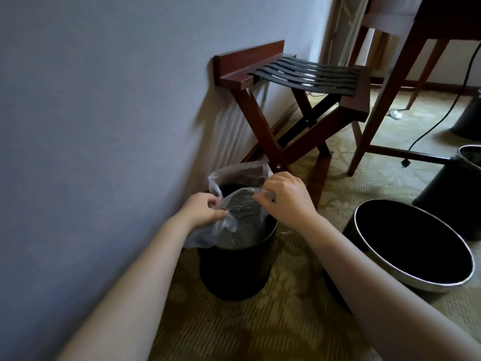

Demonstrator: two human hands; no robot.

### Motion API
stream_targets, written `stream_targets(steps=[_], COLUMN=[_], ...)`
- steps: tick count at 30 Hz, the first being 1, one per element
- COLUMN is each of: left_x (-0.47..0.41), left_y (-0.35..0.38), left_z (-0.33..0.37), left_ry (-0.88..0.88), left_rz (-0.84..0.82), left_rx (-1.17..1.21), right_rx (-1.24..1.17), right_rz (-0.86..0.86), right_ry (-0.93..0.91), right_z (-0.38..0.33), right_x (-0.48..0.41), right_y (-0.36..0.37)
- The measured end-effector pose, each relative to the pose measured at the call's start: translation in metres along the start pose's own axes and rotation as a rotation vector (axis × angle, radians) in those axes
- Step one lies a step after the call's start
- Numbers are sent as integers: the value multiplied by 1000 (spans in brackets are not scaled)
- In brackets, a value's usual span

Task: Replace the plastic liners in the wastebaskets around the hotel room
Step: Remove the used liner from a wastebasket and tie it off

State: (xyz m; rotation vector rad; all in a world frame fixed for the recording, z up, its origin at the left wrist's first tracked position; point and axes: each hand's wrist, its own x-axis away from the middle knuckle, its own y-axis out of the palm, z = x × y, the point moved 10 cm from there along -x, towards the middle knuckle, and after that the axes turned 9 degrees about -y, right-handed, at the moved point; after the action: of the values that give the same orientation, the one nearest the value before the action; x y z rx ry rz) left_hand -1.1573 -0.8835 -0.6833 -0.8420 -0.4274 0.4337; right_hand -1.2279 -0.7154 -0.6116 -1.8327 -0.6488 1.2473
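Bin [234,272]: black, upright on the carpet [260,329], close to the wall [104,100] and just in front of the rack [354,105].

Liner [242,217]: clear plastic, mouth open and standing above the bin's rim. Lower part is down inside the bin. Far side rises behind the hands; near-left side drapes out over the rim.

Left hand [203,212]: fingers curled, pinching the liner's edge at the near-left of the bin.

Right hand [286,196]: knuckles up, fingers curled onto the liner's edge at the right side. The fingertips are hidden under the hand, so the exact grip is probably a pinch.

Both forearms bare, reaching in from the lower edge.

Second bin [406,241]: black with a metal rim, unlined, tilted toward the camera, right of the right forearm.

Third bin [447,194]: behind the second, at the right edge.

Fourth bin [468,115]: farther back on the right.

Table leg [385,92]: wooden, beside the rack. A black cable [437,123] runs across the carpet behind it.
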Motion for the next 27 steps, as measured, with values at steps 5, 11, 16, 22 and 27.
stream_targets(steps=[5, 11, 16, 22, 27], left_x=[9, 40, 65, 42, 28], left_y=[-4, -35, -57, -73, -18], left_z=[34, 78, 88, 19, -24], left_ry=[127, 346, 423, 107, -86], left_rz=[-16, 138, 323, 174, -154], left_rx=[-164, -406, -482, -177, -212], right_rx=[17, 5, 6, 25, -50], right_rz=[-72, -262, -403, -349, -301], right_ry=[102, 1, -81, 55, 107], right_z=[11, -27, -48, -23, -6], right_x=[-4, -32, -36, -27, -20], right_y=[3, 8, 39, 37, 28])
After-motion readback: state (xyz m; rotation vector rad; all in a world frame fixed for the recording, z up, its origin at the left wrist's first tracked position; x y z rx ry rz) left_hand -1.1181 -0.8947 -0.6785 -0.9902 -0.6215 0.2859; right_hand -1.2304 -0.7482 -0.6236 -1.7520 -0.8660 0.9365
